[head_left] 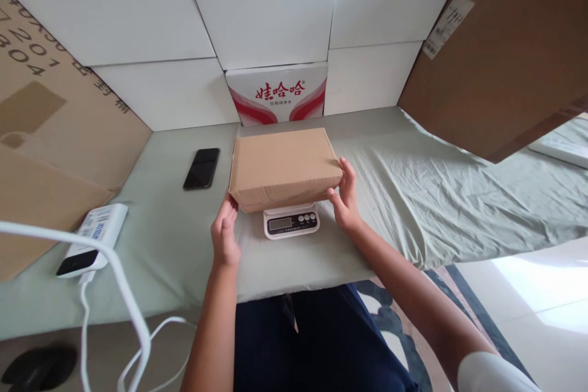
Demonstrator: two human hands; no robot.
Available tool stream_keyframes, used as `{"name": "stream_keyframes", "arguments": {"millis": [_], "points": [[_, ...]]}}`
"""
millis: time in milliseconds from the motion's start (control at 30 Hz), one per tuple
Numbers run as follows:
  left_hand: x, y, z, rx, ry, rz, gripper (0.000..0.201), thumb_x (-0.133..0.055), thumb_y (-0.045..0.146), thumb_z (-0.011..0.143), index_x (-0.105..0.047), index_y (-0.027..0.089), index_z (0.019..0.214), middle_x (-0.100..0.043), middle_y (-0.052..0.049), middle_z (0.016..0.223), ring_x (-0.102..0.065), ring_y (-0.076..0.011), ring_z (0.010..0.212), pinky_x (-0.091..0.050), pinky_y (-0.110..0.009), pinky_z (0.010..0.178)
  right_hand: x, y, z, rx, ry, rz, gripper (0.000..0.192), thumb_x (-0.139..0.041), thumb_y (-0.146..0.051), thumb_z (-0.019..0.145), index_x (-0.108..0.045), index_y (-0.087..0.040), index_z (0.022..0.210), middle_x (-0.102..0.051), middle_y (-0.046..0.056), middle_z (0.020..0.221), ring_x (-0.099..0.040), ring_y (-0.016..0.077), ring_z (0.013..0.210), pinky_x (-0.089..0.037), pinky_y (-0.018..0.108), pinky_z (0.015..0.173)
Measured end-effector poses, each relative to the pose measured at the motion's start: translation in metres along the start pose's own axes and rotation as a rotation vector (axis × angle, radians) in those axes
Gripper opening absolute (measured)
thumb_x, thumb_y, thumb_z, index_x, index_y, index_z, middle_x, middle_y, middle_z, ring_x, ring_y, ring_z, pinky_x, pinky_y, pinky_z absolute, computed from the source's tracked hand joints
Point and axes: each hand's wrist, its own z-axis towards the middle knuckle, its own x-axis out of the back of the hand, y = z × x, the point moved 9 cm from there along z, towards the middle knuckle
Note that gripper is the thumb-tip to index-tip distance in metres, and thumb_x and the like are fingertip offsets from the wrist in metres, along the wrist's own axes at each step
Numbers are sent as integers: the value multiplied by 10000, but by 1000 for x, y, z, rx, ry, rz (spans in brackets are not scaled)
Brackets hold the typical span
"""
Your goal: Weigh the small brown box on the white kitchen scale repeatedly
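A flat brown cardboard box (285, 165) rests on a small white digital scale (291, 221) in the middle of the cloth-covered table (413, 196). My left hand (225, 234) touches the box's near left corner with its fingertips. My right hand (345, 197) holds the box's right edge, fingers against its side. The scale's display and buttons show below the box, between my hands. The reading is too small to tell.
A black phone (202, 168) lies left of the box. A white power bank (93, 239) with white cables (124, 294) sits near the left front. Large cardboard sheets (50, 153) stand left and right (509, 55); a red-and-white carton (278, 94) is behind.
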Motion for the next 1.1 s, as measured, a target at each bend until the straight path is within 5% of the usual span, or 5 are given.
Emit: {"name": "stream_keyframes", "arguments": {"millis": [267,433,567,700,1100], "points": [[-6,7,1,3,-41,23,861,-551,790,864,-676,149,1425,-687,-205,1422,-540,-406,1456,-445,-523,1203,-4,-7,15,-52,-55,60,713,-539,-655,965,-317,-394,1591,-413,67,1641,-462,364,1494,-460,598,1210],[-32,18,59,-15,-115,-46,813,-563,781,879,-642,216,1458,-609,-164,1536,-473,-365,1519,-384,-505,1251,-12,-16,70,-1,-47,62,749,-500,-719,944,-295,-397,1589,-408,35,1659,-456,363,1492,-415,586,1244],[-55,-14,114,69,-112,-111,770,-608,801,839,-701,207,1321,-621,-170,1517,-467,-349,1527,-325,-513,1283,-34,19,102,6,-31,88,805,-470,-748,931,-262,-344,1596,-375,61,1684,-404,328,1542,-348,564,1298],[-61,-61,130,164,-33,-146,840,-657,860,739,-719,200,1254,-640,-189,1491,-505,-366,1496,-342,-532,1270,-49,57,102,-52,-4,111,880,-502,-756,909,-271,-253,1594,-354,114,1698,-374,310,1566,-277,525,1340],[-15,-67,144,106,65,-69,954,-467,875,854,-559,205,1527,-347,-192,1718,-295,-324,1614,-263,-503,1298,-38,94,95,-195,-42,195,946,-534,-762,895,-136,-363,1655,-208,51,1782,-250,312,1649,-222,617,1336]]}}
